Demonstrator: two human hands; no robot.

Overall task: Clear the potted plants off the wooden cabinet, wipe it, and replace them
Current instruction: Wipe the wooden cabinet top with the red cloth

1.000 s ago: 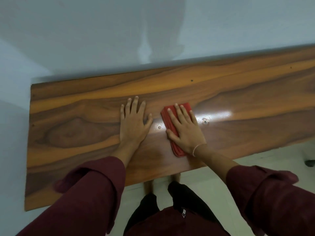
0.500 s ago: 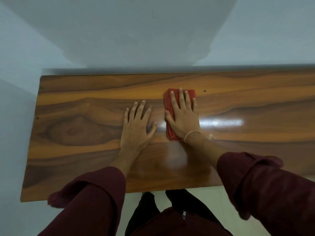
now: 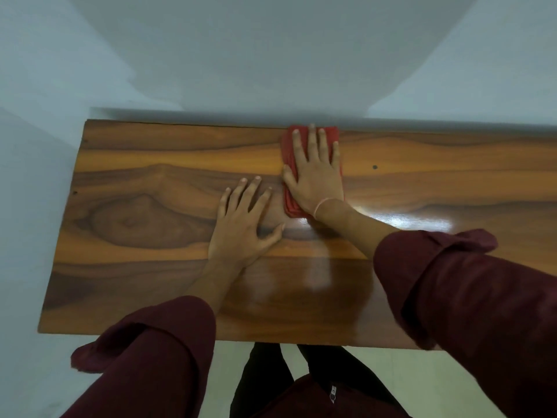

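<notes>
Right hand [image 3: 316,173], fingers spread, presses the folded red cloth [image 3: 291,203] flat at the wooden cabinet [image 3: 150,212] top's back edge; left hand [image 3: 244,227], splayed, braces alongside.

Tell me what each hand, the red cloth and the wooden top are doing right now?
Left hand: flat on the wood, fingers spread, holding nothing.
Right hand: pressed flat on top of the cloth, fingers straight.
Red cloth: folded, lying flat under the right hand, at the far edge by the wall.
Wooden cabinet top: bare and shiny, no potted plants on the part in view.
</notes>
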